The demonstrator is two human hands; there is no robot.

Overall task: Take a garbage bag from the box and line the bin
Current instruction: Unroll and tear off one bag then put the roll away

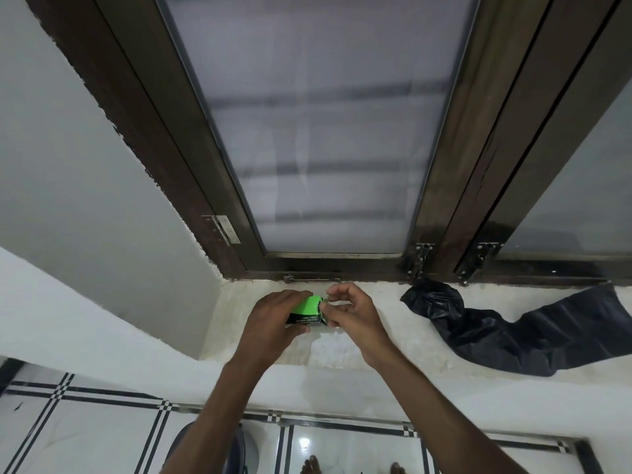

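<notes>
A small green and black box [306, 311] rests on the pale window sill [342, 350]. My left hand [273, 319] grips it from the left side. At the box's right end my right hand [349, 311] pinches the torn flap with thumb and fingers. A black garbage bag [513, 326] lies crumpled and stretched out on the sill to the right, apart from both hands. Down by the floor, a grey round object that may be the bin [244, 449] is mostly hidden behind my left forearm.
A dark wooden window frame [441, 186] with frosted panes rises right behind the sill, with latches at its base. White walls close in on the left. Below are white floor tiles [102, 439] with black lines and my bare feet [311, 465].
</notes>
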